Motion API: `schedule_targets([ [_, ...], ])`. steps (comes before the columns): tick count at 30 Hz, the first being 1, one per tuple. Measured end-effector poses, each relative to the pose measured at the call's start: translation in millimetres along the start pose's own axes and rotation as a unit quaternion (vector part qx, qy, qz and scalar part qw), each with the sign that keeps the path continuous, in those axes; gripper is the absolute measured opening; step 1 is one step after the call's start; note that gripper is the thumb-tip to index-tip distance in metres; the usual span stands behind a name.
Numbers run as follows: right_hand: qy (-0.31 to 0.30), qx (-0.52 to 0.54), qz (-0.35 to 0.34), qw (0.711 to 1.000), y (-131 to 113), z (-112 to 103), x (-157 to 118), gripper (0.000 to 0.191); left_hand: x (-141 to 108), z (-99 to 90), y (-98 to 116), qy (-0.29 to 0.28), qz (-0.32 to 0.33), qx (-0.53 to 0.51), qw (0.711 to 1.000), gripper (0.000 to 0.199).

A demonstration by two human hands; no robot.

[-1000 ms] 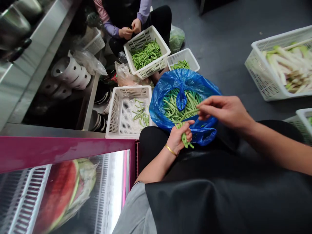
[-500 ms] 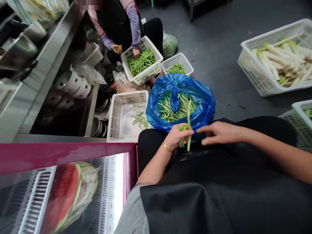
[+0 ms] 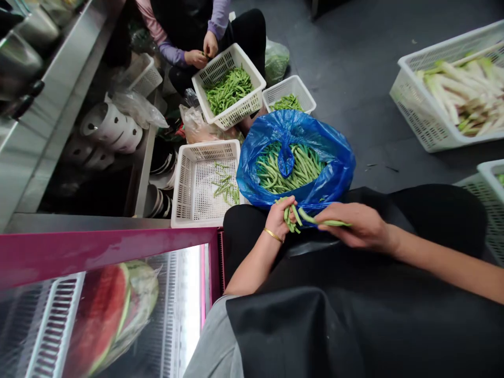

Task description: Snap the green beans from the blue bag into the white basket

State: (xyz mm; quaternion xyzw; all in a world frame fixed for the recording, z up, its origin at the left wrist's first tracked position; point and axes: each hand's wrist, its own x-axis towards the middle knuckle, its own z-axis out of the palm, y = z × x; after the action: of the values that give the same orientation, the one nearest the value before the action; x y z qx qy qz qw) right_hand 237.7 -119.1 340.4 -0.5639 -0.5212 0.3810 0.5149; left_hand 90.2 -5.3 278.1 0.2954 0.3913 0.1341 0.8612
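Now holding a long green bean (image 3: 334, 223) sideways in the right hand (image 3: 360, 226), grip closed around it, after reaching half a second ago, unclasped and bare, toward one upright in the left hand (image 3: 280, 216); by the look of it, parted from the rest for separate handling. Impossible to tell whether whole or in two pieces. Also clasping a small bunch of beans (image 3: 290, 224) in the left hand, at the near side of a blue plastic bag (image 3: 338, 157). Inside the bag's wide mouth, a heap of beans (image 3: 307, 164). Just left, a white basket (image 3: 197, 184) with a few short pieces (image 3: 226, 189) scattered on its slotted floor. Farther off, a deeper basket (image 3: 242, 113) piled with bright green beans (image 3: 230, 89), near a co-worker's hands (image 3: 210, 44); right of that, a smaller basket (image 3: 303, 93) with fewer. At far right, a white crate (image 3: 417, 113) of long pale stalks (image 3: 468, 94).
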Motion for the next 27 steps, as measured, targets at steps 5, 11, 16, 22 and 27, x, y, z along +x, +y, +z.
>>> schedule_targets([
  [5, -0.031, 0.168, 0.184, 0.968, 28, 12, 14, 0.035, -1, -1.4, -6, -0.053, 0.018, 0.029, 0.998, 0.044],
  [11, -0.175, 0.089, 0.214, 0.957, 28, -15, 16, 0.033, -28, -6.5, 1, -0.142, -0.05, 0.095, 0.984, 0.042],
  [16, -0.211, 0.029, 0.161, 0.964, 14, -13, 9, 0.029, -24, 1.7, -13, -0.193, -0.067, 0.094, 0.975, 0.04],
  [22, 0.145, 0.058, 0.11, 0.982, 43, -4, 40, 0.03, 30, 10.8, 25, -0.024, 0.094, -0.024, 0.995, 0.046],
  [27, -0.055, -0.27, 0.045, 0.96, 39, -7, 24, 0.034, 6, -14.8, 90, -0.02, 0.149, 0.021, 0.988, 0.039],
])
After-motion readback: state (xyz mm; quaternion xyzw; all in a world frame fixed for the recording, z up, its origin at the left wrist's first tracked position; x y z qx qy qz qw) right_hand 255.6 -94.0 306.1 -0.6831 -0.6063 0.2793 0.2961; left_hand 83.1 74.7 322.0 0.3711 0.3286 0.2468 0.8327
